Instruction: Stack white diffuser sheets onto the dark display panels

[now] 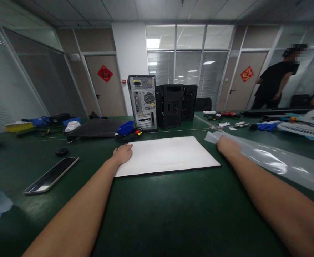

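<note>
Forearms nearest the lens, both stretched out over the green table [157,214]. Head view: left hand [122,153] lay on the left edge of the white board [167,155], fingers together and flat, not clamped, probably just steadying it. Board sat flat mid-table, between the hands. Right hand [226,145] rested on the near end of the clear plastic sleeve [274,160], just beside the board's right corner; can't tell if its fingers pinched the film. Phone [51,175] lay well left. PC towers [143,103] stood behind the board. Another person [274,84] stood far right.
</note>
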`<action>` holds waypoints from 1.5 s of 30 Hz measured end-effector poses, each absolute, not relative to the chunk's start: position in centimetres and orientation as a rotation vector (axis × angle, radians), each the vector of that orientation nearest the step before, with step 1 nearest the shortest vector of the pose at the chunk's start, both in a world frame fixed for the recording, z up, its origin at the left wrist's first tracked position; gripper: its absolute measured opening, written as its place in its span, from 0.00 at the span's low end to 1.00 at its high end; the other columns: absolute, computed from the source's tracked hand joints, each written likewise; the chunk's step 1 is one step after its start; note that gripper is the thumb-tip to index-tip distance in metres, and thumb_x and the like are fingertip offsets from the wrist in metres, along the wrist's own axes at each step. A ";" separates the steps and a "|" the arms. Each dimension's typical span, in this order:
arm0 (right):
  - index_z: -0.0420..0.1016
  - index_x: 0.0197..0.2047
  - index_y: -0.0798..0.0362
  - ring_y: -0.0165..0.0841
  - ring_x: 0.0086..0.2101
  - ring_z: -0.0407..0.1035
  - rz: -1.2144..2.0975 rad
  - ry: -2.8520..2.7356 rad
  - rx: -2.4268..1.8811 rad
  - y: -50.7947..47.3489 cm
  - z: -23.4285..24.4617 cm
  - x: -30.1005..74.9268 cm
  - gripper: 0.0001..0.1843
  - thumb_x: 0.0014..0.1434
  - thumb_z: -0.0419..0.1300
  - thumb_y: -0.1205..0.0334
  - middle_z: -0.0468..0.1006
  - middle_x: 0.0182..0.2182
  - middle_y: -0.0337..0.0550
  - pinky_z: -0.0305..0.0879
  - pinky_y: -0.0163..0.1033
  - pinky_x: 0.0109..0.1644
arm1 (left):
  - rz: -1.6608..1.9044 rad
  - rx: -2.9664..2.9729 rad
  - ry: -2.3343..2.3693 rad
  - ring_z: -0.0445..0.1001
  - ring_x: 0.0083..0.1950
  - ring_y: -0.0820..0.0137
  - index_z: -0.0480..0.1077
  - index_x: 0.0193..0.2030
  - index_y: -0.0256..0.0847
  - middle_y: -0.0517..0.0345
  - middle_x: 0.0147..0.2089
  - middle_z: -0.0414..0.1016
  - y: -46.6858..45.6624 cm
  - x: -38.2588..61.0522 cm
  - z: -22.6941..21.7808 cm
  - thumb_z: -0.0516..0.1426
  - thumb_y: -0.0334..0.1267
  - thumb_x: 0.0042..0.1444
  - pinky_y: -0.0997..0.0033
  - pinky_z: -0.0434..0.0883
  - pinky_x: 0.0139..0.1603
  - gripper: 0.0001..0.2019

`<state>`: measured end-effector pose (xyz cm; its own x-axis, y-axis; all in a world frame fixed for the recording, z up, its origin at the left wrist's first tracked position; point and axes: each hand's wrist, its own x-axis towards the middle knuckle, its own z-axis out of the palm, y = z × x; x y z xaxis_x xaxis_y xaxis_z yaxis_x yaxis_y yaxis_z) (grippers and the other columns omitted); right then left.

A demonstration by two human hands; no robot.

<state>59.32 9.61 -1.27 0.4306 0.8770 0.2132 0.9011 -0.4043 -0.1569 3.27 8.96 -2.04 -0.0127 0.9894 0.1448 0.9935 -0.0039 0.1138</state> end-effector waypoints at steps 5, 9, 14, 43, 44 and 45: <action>0.71 0.55 0.56 0.48 0.44 0.74 -0.392 -1.679 -2.231 7.1 1.0 53.9 0.21 0.68 0.46 0.56 0.77 0.43 0.61 0.67 0.51 0.49 | -0.279 -2.174 -2.199 0.56 0.73 0.54 0.63 0.70 0.51 0.54 0.74 0.59 8.9 3.4 -1.9 0.43 0.43 0.63 0.45 0.56 0.68 0.29; 0.68 0.58 0.55 0.47 0.45 0.74 -0.553 -1.909 -1.953 5.1 2.4 47.9 0.20 0.69 0.45 0.57 0.78 0.45 0.58 0.67 0.49 0.48 | -0.286 -2.161 -2.190 0.58 0.72 0.54 0.65 0.68 0.53 0.56 0.72 0.62 8.7 3.6 -1.7 0.46 0.43 0.61 0.47 0.58 0.67 0.28; 0.65 0.62 0.55 0.46 0.45 0.73 -0.564 -2.202 -1.662 2.0 3.2 40.4 0.22 0.69 0.48 0.58 0.78 0.46 0.58 0.65 0.47 0.50 | -0.293 -2.174 -2.170 0.60 0.71 0.52 0.66 0.67 0.56 0.58 0.70 0.66 8.6 3.6 -1.5 0.49 0.42 0.60 0.45 0.59 0.66 0.28; 0.71 0.61 0.55 0.43 0.62 0.61 0.076 -2.648 -0.677 -3.1 1.2 34.1 0.26 0.69 0.51 0.48 0.66 0.64 0.54 0.60 0.49 0.64 | -0.272 -2.243 -2.195 0.50 0.75 0.49 0.60 0.71 0.46 0.46 0.75 0.54 9.2 3.2 -2.3 0.43 0.67 0.58 0.39 0.49 0.69 0.40; 0.72 0.60 0.56 0.43 0.62 0.61 0.059 -2.647 -0.680 -3.1 1.2 34.1 0.25 0.69 0.51 0.49 0.67 0.63 0.54 0.60 0.49 0.64 | -0.266 -2.239 -2.200 0.50 0.75 0.49 0.60 0.72 0.47 0.47 0.76 0.54 9.3 3.2 -2.3 0.43 0.65 0.59 0.39 0.49 0.69 0.39; 0.72 0.60 0.56 0.43 0.61 0.62 0.038 -2.645 -0.682 -3.1 1.1 34.1 0.25 0.69 0.51 0.50 0.68 0.62 0.54 0.60 0.49 0.63 | -0.260 -2.236 -2.205 0.50 0.75 0.49 0.60 0.72 0.48 0.47 0.76 0.53 9.4 3.1 -2.4 0.43 0.63 0.60 0.39 0.49 0.69 0.37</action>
<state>34.06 -3.09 1.11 -0.7975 0.4692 0.3792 0.4581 0.8800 -0.1253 3.09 9.35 -2.37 0.0073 0.9938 0.1108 0.9923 -0.0208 0.1219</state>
